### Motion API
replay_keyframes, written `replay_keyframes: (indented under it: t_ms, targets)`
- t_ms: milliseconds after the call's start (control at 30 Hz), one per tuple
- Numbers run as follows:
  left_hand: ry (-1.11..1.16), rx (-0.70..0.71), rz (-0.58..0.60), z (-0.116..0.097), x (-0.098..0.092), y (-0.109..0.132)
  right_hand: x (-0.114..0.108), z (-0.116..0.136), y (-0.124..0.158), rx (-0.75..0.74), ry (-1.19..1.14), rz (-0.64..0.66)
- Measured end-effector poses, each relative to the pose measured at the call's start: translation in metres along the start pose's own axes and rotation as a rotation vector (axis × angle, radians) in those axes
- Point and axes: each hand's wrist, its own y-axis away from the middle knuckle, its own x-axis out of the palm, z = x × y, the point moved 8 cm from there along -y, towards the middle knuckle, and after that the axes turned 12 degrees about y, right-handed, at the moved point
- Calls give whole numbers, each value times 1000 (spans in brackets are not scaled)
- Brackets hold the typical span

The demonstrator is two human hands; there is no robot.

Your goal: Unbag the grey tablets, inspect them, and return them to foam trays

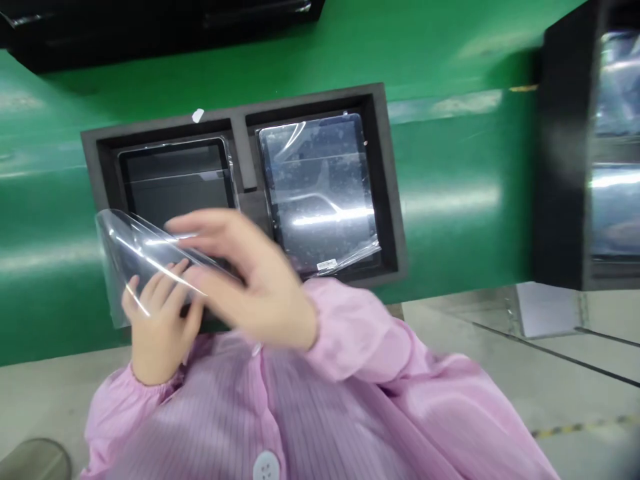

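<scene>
A clear plastic film [117, 267] is bent up over the near left part of the tray. My right hand [265, 287], blurred by motion, reaches across from the right and holds the film's edge between thumb and fingers. Beneath the film is my left hand [157, 333], its fingers stretched out and showing through the plastic. Just beyond both hands, a dark-screened tablet [175, 180] lies in the left compartment of a dark foam tray [393, 193]. In the right compartment, a second tablet [320, 180] is covered by a shiny film with a small white label near its lower edge.
The tray rests on a green work surface [450, 160]. At the right edge stands a black foam tray [560, 167] with shiny wrapped panels. A black object [165, 30] lines the far left. A white scrap [198, 115] sits on the tray's back rim.
</scene>
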Motion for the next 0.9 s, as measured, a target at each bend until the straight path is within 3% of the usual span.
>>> replay_keyframes:
  t_ms: [100,200,300,400,533,633,733,833,900]
  targets:
    - [-37,177,19,-33,18,-17,-85,-13,7,2,193,-225]
    - [-23,281,47,-59,33,-32,-152,-26,10,64,597,-246]
    - [-6,231,26,-67,39,-45,-205,-30,-3,71,1045,-309]
    - [-19,158,-5,-63,40,-53,-237,-39,-32,91,1370,-336]
    - [-14,188,-62,-65,38,-55,-256,-61,-65,112,1502,-261]
    - [16,375,-100,-83,36,-48,-260,-69,-70,29,1462,-258]
    - [25,519,-24,-100,40,-40,-263,-64,-62,-32,1403,-316]
    - [37,531,64,-104,46,-38,-245,-40,-44,-122,1322,-259]
    - [49,533,91,-105,48,-37,-212,-16,-23,-215,1199,-69]
